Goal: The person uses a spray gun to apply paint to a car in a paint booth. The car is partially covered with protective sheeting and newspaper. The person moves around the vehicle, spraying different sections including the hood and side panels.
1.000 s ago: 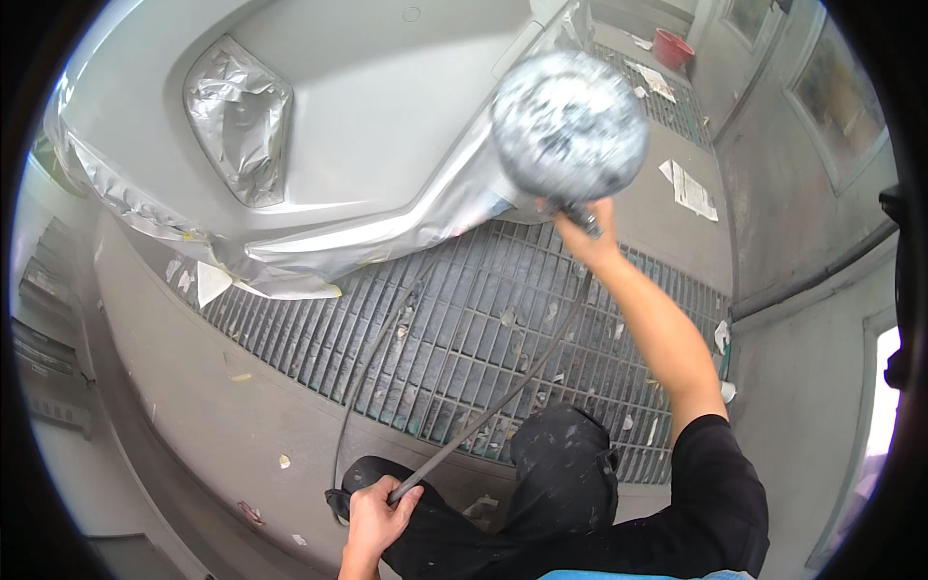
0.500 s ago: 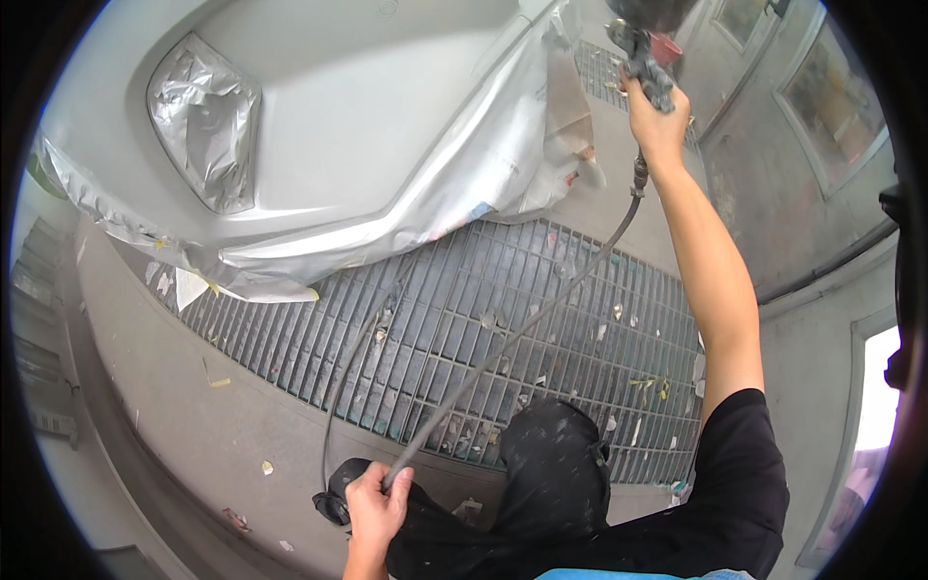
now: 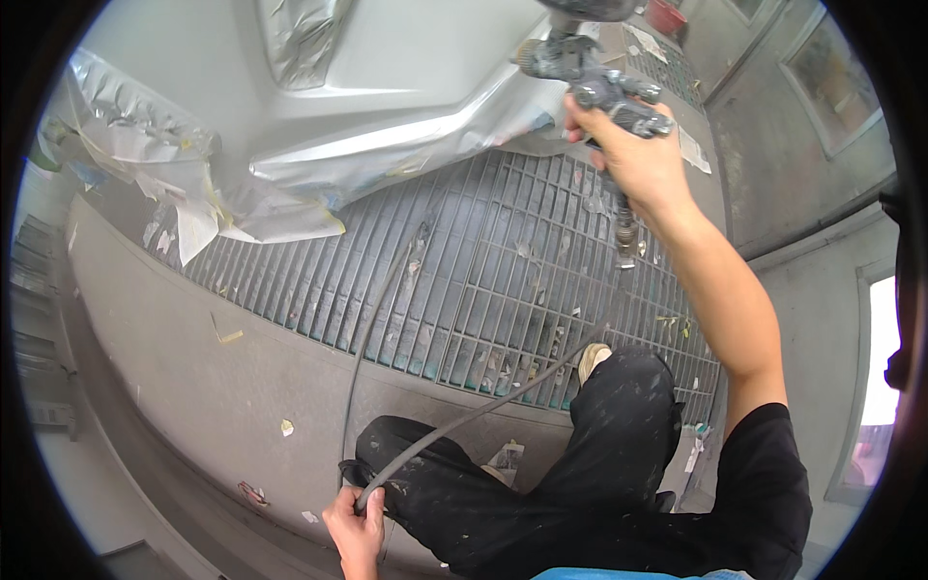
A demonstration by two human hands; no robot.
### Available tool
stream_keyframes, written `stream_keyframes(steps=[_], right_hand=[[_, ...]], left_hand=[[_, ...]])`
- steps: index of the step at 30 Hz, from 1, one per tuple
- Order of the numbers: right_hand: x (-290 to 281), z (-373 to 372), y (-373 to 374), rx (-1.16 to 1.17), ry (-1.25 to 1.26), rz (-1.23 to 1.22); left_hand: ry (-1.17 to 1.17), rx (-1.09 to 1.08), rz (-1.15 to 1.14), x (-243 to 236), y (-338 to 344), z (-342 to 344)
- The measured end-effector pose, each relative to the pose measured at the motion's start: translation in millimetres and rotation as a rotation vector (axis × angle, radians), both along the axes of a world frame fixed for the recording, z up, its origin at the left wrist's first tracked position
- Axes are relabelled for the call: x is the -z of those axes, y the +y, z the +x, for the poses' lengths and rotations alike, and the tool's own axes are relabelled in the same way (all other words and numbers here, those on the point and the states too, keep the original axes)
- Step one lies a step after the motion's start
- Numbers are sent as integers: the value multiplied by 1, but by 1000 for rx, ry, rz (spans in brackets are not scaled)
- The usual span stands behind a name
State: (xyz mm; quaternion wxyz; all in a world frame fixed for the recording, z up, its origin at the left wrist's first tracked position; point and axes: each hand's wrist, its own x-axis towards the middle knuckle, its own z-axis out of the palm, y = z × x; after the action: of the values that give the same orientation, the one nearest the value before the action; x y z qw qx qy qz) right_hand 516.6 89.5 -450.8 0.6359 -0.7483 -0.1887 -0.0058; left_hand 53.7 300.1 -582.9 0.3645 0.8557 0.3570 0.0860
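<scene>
My right hand (image 3: pixel 640 162) is wrapped round the grip of a spray gun (image 3: pixel 588 75), raised at the upper right. A dark cup on top of the gun is cut by the frame's upper edge. Close by, to the gun's left, is a silver-grey car bumper (image 3: pixel 406 58), its lower border hung with wrinkled masking film (image 3: pixel 266 208). Low in the view, my left hand (image 3: pixel 354 522) grips a grey air hose (image 3: pixel 454 423). The hose rises from that hand toward the gun; its stretch near the gun's coupling is blurred. A taped-over recess (image 3: pixel 302 39) shows in the bumper.
Under the bumper runs a metal floor grate (image 3: pixel 464 290) littered with paper scraps. Another length of hose (image 3: pixel 372 324) lies across it. My bent legs (image 3: pixel 619 445) are beside the grate. At the right stands a wall (image 3: pixel 773 164) with windows; a red container (image 3: pixel 664 16) sits far off.
The spray gun and my right hand have come nearer, down and slightly left. My left hand, still on the hose, is lower and further left. The view has shifted, so the bumper appears higher.
</scene>
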Motion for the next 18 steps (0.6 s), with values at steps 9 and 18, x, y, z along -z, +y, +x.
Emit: stream_keyframes(steps=[9, 18], right_hand=[[6, -57, 97, -140, 10, -10], [-30, -19, 71, -95, -141, -15]], left_hand=[[80, -30, -12, -4, 8, -50], [-80, -91, -39, 12, -5, -17]])
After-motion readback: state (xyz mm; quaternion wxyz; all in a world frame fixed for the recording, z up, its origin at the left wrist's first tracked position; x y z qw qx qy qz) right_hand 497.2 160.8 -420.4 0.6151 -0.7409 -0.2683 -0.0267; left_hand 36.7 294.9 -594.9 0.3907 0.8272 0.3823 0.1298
